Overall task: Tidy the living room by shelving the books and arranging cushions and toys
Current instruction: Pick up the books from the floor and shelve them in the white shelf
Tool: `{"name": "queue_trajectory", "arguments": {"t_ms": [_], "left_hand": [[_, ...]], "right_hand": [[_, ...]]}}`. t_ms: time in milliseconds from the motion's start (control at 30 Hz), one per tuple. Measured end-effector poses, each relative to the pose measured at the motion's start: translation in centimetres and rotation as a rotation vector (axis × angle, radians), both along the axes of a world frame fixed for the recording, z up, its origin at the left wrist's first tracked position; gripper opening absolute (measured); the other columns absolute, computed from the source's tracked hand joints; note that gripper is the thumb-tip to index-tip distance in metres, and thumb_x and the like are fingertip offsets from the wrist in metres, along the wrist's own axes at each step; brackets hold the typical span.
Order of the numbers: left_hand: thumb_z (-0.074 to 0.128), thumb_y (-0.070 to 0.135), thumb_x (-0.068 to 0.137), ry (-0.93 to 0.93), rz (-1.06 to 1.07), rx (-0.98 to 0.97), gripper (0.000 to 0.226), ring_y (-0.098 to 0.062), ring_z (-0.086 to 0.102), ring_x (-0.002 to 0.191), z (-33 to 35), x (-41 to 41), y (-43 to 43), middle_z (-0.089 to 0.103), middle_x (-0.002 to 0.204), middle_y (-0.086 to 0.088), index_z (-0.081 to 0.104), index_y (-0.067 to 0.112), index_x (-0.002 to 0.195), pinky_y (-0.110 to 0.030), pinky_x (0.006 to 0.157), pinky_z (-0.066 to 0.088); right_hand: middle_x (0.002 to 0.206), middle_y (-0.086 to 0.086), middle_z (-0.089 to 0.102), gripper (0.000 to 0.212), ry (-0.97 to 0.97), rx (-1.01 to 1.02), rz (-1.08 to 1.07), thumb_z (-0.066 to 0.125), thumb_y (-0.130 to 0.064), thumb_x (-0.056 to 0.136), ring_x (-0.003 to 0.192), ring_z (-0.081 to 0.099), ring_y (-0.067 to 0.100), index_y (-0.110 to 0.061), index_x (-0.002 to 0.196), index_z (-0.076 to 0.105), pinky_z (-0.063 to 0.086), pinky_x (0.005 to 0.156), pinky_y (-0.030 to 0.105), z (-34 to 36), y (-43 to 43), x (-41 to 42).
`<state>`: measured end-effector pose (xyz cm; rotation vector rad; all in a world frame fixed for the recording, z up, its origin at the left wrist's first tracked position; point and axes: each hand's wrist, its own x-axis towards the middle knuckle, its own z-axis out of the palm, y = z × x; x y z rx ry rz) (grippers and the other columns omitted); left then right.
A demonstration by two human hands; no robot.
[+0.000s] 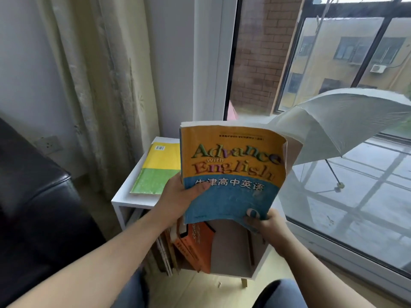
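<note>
I hold an orange and blue textbook [233,172] upright in both hands above a small white shelf unit [124,196]. My left hand [180,201] grips its left edge, thumb on the cover. My right hand [264,225] pinches its lower right corner. A yellow and green book [159,168] lies flat on the shelf top. Inside the shelf, orange books [195,247] and several thinner ones lean together at the left; the right part of the compartment [231,247] holds no books.
A dark leather sofa [37,207] stands at the left. Cream curtains [100,85] hang behind the shelf, with a wall socket [47,144] beside them. An open pale umbrella [340,125] sits beyond the sliding glass door [333,207] at the right.
</note>
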<state>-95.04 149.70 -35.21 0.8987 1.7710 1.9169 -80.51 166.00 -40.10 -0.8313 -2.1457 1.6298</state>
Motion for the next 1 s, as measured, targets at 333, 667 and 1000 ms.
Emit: {"name": "queue_trajectory", "arguments": {"t_ms": [333, 667, 1000], "left_hand": [[0.073, 0.013, 0.076, 0.252, 0.02, -0.204, 0.028, 0.013, 0.061, 0.077, -2.9, -0.9, -3.1, 0.066, 0.091, 0.018, 0.06, 0.034, 0.09, -0.018, 0.073, 0.053], [0.073, -0.004, 0.073, 0.01, -0.189, -0.376, 0.044, 0.013, 0.063, 0.085, -11.4, -1.7, -5.2, 0.068, 0.084, 0.032, 0.06, 0.029, 0.098, -0.006, 0.07, 0.048], [0.073, 0.023, 0.075, -0.117, -0.204, -0.428, 0.019, -0.006, 0.069, 0.081, -12.5, -3.9, -5.4, 0.074, 0.087, 0.011, 0.067, 0.029, 0.092, -0.017, 0.071, 0.054]], "right_hand": [[0.077, 0.0, 0.064, 0.016, -0.068, -0.04, 0.018, 0.068, -0.009, 0.083, 0.066, 0.059, 0.014, -0.021, 0.084, 0.057, 0.049, 0.059, 0.028, -5.7, -3.2, -0.1], [0.06, -0.012, 0.055, 0.009, -0.496, 0.234, 0.15, 0.068, -0.022, 0.083, 0.052, 0.046, 0.007, -0.022, 0.081, 0.059, 0.04, 0.057, 0.024, -12.6, 0.5, 1.8], [0.073, 0.001, 0.06, 0.017, -0.713, 0.141, 0.186, 0.066, -0.019, 0.085, 0.053, 0.053, 0.014, -0.014, 0.098, 0.057, 0.045, 0.046, 0.02, -16.3, 1.5, 0.8]]}}
